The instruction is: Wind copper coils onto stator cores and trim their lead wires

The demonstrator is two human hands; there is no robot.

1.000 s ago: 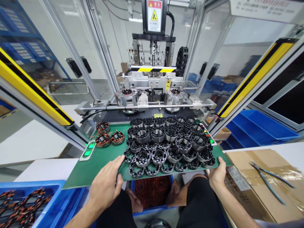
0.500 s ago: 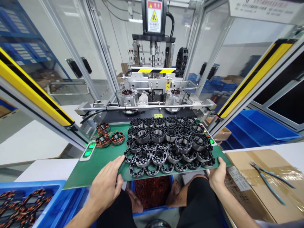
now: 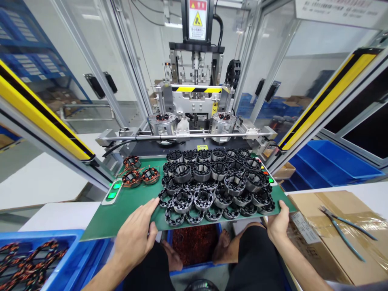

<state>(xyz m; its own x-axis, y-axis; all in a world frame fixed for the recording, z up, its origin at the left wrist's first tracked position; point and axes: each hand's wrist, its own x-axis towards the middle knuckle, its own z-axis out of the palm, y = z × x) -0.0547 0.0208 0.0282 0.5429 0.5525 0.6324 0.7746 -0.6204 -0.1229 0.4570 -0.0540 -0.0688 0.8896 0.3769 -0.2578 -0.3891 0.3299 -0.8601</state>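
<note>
My left hand [image 3: 136, 226] lies at the front edge of the green work surface [image 3: 100, 222], fingers stretched, their tips next to a black-and-grey stator core [image 3: 165, 198]. My right hand [image 3: 278, 222] rests on the front right edge, holding nothing, its fingers partly hidden. Between them several unwound stator cores [image 3: 203, 199] stand in stacked rows. Copper-wound stators [image 3: 150, 176] sit at the surface's left. Behind, the machine's left metal holder [image 3: 163, 127] and right metal holder [image 3: 223, 128] each carry a wound stator, with vertical rods above them.
Pliers [image 3: 342, 226] lie on a taped cardboard box [image 3: 360, 210] at the right. A blue bin [image 3: 75, 238] at the left holds wound stators. Another blue bin [image 3: 194, 268] with reddish scraps stands between the feet. Yellow-black posts [image 3: 327, 101] flank the machine.
Metal parts with vertical rods have come down above both holders in the machine. My hands and the stator cores stay where they were.
</note>
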